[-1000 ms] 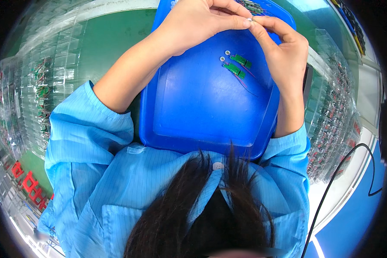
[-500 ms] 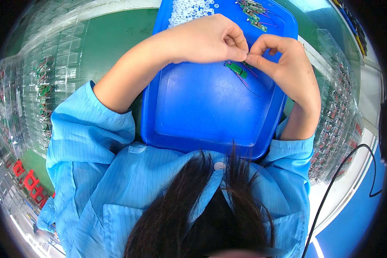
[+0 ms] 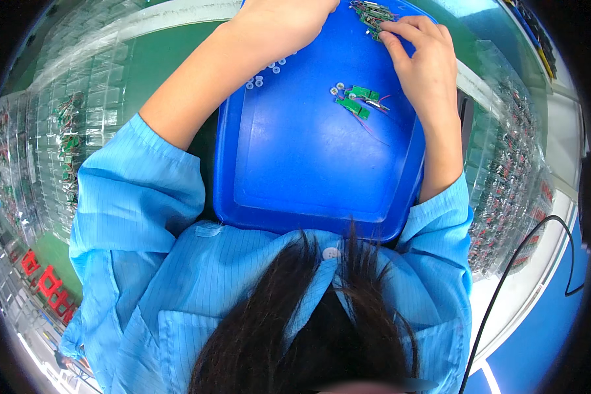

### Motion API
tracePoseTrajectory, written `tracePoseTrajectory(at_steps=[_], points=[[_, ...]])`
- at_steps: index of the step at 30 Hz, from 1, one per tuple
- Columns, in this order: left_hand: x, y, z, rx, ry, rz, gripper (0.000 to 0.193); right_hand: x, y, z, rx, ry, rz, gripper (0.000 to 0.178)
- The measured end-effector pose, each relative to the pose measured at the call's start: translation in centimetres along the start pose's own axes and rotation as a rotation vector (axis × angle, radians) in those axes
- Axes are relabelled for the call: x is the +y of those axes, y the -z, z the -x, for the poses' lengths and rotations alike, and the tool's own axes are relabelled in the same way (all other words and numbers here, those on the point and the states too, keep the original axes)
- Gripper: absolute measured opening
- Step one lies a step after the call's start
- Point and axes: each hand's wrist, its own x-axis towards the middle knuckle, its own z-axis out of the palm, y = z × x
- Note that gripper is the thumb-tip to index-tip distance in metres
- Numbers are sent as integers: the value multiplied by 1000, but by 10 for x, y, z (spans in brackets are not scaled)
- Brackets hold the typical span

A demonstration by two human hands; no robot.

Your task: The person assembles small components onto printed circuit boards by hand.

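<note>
A blue tray (image 3: 308,157) lies in front of me. My left hand (image 3: 285,26) reaches over its far left part, above small white plastic rings (image 3: 259,81); the fingers are mostly hidden and cut off by the upper edge. At the far right, my right hand (image 3: 423,56) has thumb and index finger closed on a small circuit board at the edge of a pile of green circuit boards (image 3: 373,18) with thin wires. In the tray's middle lie two separate green circuit boards (image 3: 356,108), with white rings (image 3: 339,86) at their left ends.
Stacked clear plastic trays (image 3: 505,171) filled with wired parts stand at the right. More clear trays (image 3: 65,144) line the left. A black cable (image 3: 505,276) curves down at the lower right. Red plastic pieces (image 3: 49,282) show at the lower left.
My hands were together over the tray and have parted. The left went up to the white rings, the right to the board pile. Two boards with rings now show uncovered in the tray's middle.
</note>
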Motion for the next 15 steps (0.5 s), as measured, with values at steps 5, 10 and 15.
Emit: tracePoseTrajectory(at_steps=[5,10,15], points=[[7,-1,8,0,-170,-183,9,-8,-3,2,-41,32,49,15],[28,13,-1,21,250,404,13,-15,5,2,-92,-19,21,13],[15,1,10,-214,620,1220,17,-27,21,-1,125,-95,-295,10]])
